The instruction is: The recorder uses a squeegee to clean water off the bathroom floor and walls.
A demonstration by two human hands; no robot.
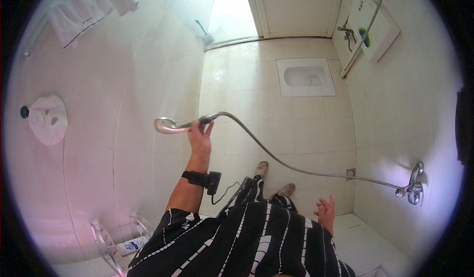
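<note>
My left hand (pixel 200 138) grips the handle of a silver shower head (pixel 167 126), held out to the left near the tiled wall. Fine spray seems to leave the head toward the upper left. From the handle's end a metal shower hose (pixel 276 157) sags across to the chrome mixer tap (pixel 414 190) on the right wall. Low on the right, my right hand (pixel 325 211) hangs near my body with its fingers apart, holding nothing. A black strap with a small box (pixel 205 180) sits on my left forearm, and a thin cable runs from it.
A squat toilet (pixel 308 77) is set in the tiled floor ahead. White cloths (pixel 86 8) and a pale mask-shaped item (pixel 48 120) hang on the left wall. A corner rack (pixel 106 245) holds a white bottle (pixel 132 245). A white tank (pixel 377 30) is on the right wall.
</note>
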